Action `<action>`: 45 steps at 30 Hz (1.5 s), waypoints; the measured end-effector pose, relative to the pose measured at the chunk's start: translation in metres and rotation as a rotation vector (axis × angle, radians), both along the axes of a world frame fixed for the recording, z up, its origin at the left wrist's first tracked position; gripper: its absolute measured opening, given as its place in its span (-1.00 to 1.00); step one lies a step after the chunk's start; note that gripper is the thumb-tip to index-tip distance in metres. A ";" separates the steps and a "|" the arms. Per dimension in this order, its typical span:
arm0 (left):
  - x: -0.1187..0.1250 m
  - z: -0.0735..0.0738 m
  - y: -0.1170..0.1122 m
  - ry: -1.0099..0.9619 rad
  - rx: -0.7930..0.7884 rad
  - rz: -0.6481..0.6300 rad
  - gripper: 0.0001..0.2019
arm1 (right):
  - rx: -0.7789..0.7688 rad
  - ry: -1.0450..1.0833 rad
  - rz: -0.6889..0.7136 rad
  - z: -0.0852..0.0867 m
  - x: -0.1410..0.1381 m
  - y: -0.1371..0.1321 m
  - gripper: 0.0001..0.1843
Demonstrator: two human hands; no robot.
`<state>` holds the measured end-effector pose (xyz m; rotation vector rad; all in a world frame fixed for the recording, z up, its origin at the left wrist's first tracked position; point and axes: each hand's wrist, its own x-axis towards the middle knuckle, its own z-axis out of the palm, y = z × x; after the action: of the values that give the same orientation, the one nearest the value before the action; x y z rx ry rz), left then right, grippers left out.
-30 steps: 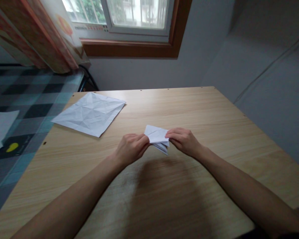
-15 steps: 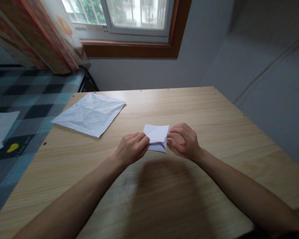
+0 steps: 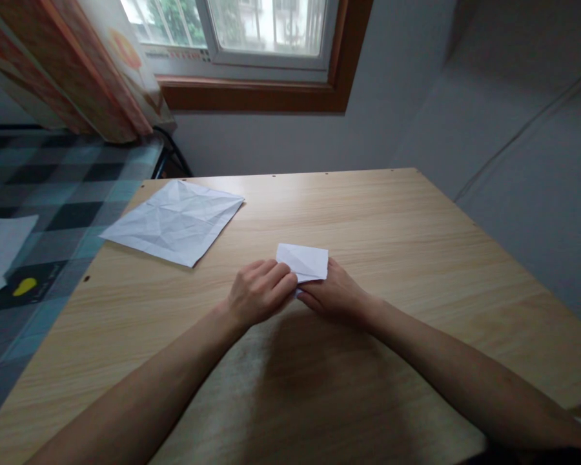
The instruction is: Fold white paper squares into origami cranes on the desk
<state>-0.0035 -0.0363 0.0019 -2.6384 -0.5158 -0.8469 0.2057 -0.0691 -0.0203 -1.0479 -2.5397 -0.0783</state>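
Note:
A small folded white paper (image 3: 304, 259) is held just above the middle of the wooden table. My left hand (image 3: 264, 290) is closed, its fingers gripping the paper's lower left side. From the right, my right hand (image 3: 336, 294) reaches in under the upper layer, with fingers partly hidden by the paper. Its thumb and the finger above it are at the lower edge, close to my left fingertips, and a bit of the lower layer shows between them.
A larger creased sheet (image 3: 177, 223) lies flat at the table's back left. Left of the wooden table (image 3: 377, 213) is a checked cloth (image 3: 77, 213) with a torn-looking white paper (image 3: 10, 252) on it. A window (image 3: 266, 32) and curtain (image 3: 87, 71) are behind.
My right hand has moved left and in beneath the paper's upper layer; before, it was at the right edge with fingers curved. My left hand has kept its grip, shifting slightly.

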 end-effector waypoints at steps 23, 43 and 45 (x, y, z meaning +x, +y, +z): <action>-0.003 0.005 0.007 -0.149 0.111 0.033 -0.78 | 0.068 0.169 -0.001 -0.002 0.025 -0.002 -0.82; -0.004 0.000 0.013 -0.092 0.052 0.114 -0.86 | -0.102 0.405 0.058 0.006 0.039 0.000 -0.85; -0.004 0.000 0.012 -0.117 0.070 0.081 -0.82 | -0.137 0.417 0.078 0.006 0.036 -0.002 -0.87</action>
<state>-0.0072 -0.0244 0.0022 -2.4977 -0.6072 -0.9797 0.2419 -0.0711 -0.0142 -0.9015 -2.2233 0.3085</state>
